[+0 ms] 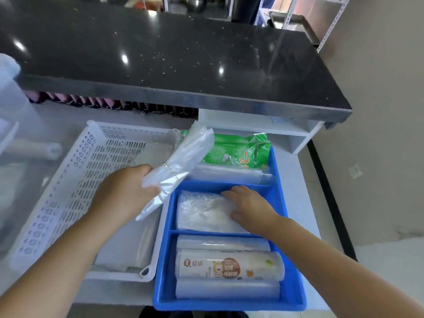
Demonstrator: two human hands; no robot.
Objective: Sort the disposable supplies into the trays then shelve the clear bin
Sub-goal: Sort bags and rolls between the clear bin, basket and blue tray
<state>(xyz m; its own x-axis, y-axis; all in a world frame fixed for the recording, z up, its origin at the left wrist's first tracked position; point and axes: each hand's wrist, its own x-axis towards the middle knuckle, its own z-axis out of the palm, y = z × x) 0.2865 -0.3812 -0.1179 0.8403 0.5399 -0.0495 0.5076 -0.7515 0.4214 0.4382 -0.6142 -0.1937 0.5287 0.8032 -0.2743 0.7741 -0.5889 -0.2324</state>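
Note:
My left hand (128, 191) grips a banded bundle of clear plastic bags (183, 164), held above the gap between the white perforated basket (68, 180) and the blue divided tray (282, 203). My right hand (250, 207) lies flat, fingers spread, on a clear packet of plastic items (202, 212) in the blue tray's middle compartment. The near compartment holds three rolls, one with a printed label (229, 265). Green packets (241, 150) and a clear roll (229, 175) fill the far compartment. A blurred clear bin (13, 134) stands at the far left.
A black speckled counter (160, 53) overhangs the white work surface (296, 180). A white shelf box (263, 125) sits under it behind the blue tray. Flat clear packets (128, 249) lie in the white basket. A metal rack (330, 26) stands at the back right.

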